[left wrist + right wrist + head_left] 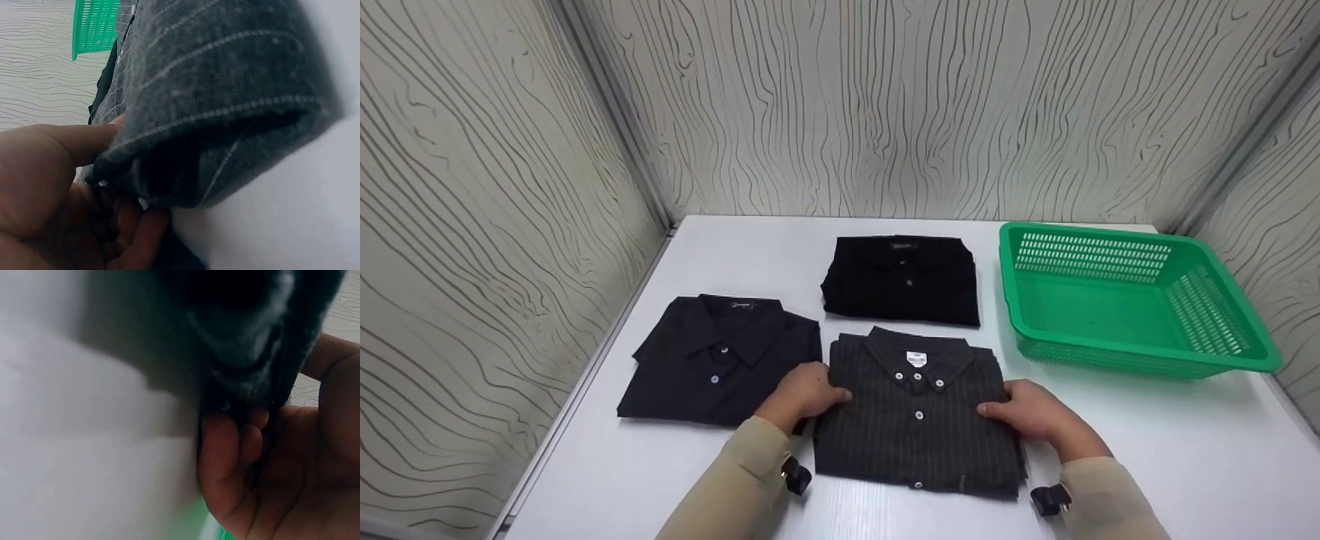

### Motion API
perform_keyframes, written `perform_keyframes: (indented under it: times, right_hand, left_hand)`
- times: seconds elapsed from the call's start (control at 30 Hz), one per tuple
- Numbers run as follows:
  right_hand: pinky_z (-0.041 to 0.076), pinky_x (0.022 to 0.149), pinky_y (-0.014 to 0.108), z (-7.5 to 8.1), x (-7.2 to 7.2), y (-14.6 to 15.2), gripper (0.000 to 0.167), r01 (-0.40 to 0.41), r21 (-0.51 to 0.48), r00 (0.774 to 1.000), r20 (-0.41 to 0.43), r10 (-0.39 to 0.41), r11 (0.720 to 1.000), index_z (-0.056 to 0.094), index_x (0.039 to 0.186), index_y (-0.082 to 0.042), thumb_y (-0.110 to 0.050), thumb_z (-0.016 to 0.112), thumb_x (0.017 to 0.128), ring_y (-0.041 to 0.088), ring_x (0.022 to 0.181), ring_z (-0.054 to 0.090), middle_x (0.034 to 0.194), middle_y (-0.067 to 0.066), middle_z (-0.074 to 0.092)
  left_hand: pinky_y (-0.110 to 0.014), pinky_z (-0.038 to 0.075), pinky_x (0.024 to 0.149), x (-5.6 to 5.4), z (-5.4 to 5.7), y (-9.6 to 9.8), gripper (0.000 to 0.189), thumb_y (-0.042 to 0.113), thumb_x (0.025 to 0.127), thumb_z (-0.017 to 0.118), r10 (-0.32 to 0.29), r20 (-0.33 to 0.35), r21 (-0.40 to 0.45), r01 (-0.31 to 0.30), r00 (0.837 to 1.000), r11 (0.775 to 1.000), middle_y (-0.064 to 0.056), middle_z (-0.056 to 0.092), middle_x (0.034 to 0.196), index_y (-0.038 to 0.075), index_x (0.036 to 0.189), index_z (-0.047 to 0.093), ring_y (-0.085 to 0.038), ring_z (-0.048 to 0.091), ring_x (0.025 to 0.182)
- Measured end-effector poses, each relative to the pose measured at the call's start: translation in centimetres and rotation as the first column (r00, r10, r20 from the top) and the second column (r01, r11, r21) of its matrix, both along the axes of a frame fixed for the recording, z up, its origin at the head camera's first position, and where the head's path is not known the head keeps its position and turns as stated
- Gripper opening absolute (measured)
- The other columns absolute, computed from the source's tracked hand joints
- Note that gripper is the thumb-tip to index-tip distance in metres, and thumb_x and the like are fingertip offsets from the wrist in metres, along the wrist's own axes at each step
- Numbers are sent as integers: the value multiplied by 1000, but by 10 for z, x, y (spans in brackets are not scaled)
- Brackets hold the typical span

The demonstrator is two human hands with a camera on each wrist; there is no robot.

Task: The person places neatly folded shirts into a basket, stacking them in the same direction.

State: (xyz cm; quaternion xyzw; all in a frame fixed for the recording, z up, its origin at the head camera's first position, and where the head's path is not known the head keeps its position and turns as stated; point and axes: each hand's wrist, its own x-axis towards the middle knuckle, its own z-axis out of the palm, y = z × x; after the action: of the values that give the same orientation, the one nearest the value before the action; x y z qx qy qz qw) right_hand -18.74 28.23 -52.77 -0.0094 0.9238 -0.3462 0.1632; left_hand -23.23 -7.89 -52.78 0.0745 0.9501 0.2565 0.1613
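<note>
A folded dark pinstriped shirt [919, 442] with white buttons and a white neck label lies at the front middle of the table. My left hand [810, 390] grips its left edge, thumb on top and fingers curled beneath, as the left wrist view shows at the folded side [225, 84]. At the opposite edge my right hand [1035, 412] holds it the same way; in the right wrist view the fingers [222, 444] curl under the dark cloth. A folded navy shirt [682, 390] lies just left, close beside my left hand.
Behind the striped shirt lies a folded black shirt [904, 292]. A green plastic basket [1117, 360] with slotted walls stands at the back right of the white table [1170, 420]. Wood-grain patterned panels [840, 112] enclose the back and both sides.
</note>
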Motion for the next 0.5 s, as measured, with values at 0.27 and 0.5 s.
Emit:
perform_keyframes:
  times: [0.27, 0.5]
  right_hand:
    - [50, 91, 51, 0, 8, 1, 44, 25, -99, 1000, 18, -24, 995, 63, 120, 10, -26, 69, 95, 25, 97, 64, 104, 11, 69]
    - [48, 93, 47, 2, 15, 5, 47, 38, -247, 999, 19, -34, 968, 52, 135, 10, -24, 59, 102, 23, 103, 63, 114, 13, 66]
  left_hand:
    - [-49, 45, 102, 2, 2, -4, 59, 32, 92, 74, -23, 35, 61, 20, 999, 998, -22, 64, 126, -7, 133, 59, -34, 60, 117]
    - [-50, 41, 108, 1, 5, -6, 58, 29, 98, 67, -64, 40, 118, 59, 997, 991, -23, 57, 137, -6, 142, 52, -36, 54, 128]
